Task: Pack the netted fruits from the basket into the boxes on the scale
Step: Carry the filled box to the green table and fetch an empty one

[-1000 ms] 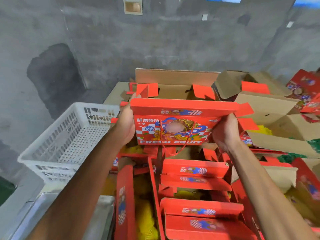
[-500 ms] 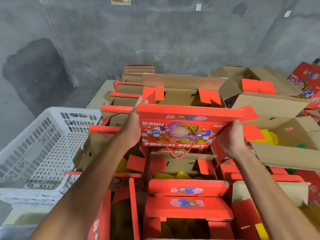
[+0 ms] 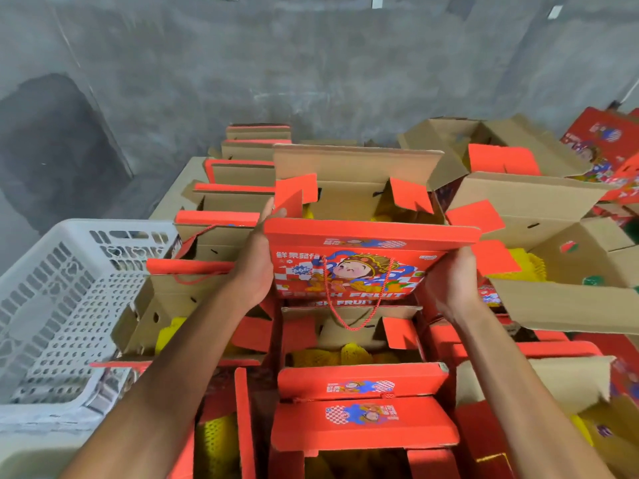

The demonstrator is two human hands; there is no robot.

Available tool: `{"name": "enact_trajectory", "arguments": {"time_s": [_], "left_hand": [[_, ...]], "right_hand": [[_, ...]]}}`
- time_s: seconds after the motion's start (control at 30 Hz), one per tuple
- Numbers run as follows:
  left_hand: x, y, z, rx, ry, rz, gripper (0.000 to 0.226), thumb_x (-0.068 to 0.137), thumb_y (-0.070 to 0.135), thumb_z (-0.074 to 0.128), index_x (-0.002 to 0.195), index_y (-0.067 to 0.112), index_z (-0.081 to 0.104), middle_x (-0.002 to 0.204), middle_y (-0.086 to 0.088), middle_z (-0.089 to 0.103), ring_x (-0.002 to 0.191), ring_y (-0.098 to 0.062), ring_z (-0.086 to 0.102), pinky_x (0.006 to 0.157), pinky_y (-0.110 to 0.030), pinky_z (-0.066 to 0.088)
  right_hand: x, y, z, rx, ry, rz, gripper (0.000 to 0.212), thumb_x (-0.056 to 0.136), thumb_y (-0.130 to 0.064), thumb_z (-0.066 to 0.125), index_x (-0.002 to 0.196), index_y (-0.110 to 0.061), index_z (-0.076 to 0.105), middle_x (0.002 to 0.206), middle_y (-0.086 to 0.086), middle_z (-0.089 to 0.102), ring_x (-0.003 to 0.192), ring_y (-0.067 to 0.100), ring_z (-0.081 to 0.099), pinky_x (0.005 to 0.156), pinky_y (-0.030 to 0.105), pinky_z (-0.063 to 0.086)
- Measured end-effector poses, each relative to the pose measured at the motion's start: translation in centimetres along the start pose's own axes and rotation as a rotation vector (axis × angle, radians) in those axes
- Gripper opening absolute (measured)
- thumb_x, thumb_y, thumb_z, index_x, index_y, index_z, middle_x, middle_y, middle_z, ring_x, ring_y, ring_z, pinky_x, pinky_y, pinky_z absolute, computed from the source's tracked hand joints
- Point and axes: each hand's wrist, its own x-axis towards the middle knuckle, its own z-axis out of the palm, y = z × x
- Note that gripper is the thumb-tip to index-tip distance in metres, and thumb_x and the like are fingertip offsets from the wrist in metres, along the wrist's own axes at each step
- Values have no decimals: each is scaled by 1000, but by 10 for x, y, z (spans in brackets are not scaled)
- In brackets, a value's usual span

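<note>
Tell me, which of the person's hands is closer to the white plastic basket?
Left. The left hand grips the red box's left end, just right of the white basket; the right hand holds the far end.

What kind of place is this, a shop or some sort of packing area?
Most likely a fruit packing room or storeroom, not a shop. Many open red gift boxes printed "Fresh Fruit" are crowded together, some showing yellow netted fruit, beside a white plastic basket and a bare concrete wall.
</note>
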Motion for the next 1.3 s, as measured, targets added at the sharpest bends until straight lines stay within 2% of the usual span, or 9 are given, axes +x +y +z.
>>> {"name": "enact_trajectory", "arguments": {"time_s": [0.13,0.27,0.37,0.57,0.67,0.93,1.1,1.2,1.3], "left_hand": [[-7,-23,-9,46,107,-113,53,107,43,45,154,16,42,144,-18,57,126,-29,62,88,-35,56],[-6,-41,-19,95,217,-149,47,110,31,35,81,28,72,68,5,72,65,-8,72,60,-25,54],[-2,-44,-29,116,219,-179,57,104,21,41,52,26,65,60,5,64,56,-8,64,62,-27,48],[12,-44,-35,52,206,-181,45,90,37,47,55,28,73,68,3,72,64,-13,72,56,-22,57],[12,-53,-27,35,212,-193,50,94,37,44,56,30,75,69,5,74,65,-11,73,55,-22,56],[12,-61,-26,-32,268,-324,50,104,41,48,66,28,78,65,4,71,56,-10,68,53,-20,50],[26,-34,-32,147,109,-438,34,91,57,66,95,24,75,79,2,77,67,-15,74,59,-26,53],[31,-27,-28,247,25,-544,35,85,53,74,108,28,76,98,0,79,81,-17,76,67,-28,58],[41,-27,-19,388,55,-570,47,83,53,76,123,28,70,123,0,72,109,-23,70,102,-43,53]], "right_hand": [[8,20,-15,8,-23,33,38,102,-33,43,133,-15,59,127,21,59,122,36,58,111,54,46],[11,36,-26,-128,7,73,42,101,-41,47,126,-19,72,118,8,74,108,20,71,93,37,58],[16,32,-24,-248,-52,129,49,103,-43,42,131,-13,70,130,15,70,122,28,66,103,44,52],[19,50,-36,-297,10,131,38,109,-15,34,100,-14,71,92,-2,79,84,6,74,71,23,58],[26,49,-43,-357,72,165,32,107,-10,38,89,-20,63,65,-13,72,71,9,66,64,29,55],[36,58,-59,-478,42,191,49,90,9,35,62,-8,70,69,15,63,61,24,56,57,30,46],[46,40,-48,-244,-53,335,48,98,-50,49,69,-24,78,79,2,75,70,20,71,61,28,54],[52,28,-42,-582,-102,361,54,78,-68,68,101,-20,79,96,5,77,79,23,71,78,41,55],[50,18,-32,-984,-99,383,74,64,-78,70,107,-19,77,97,5,79,92,25,73,91,42,52]]}}
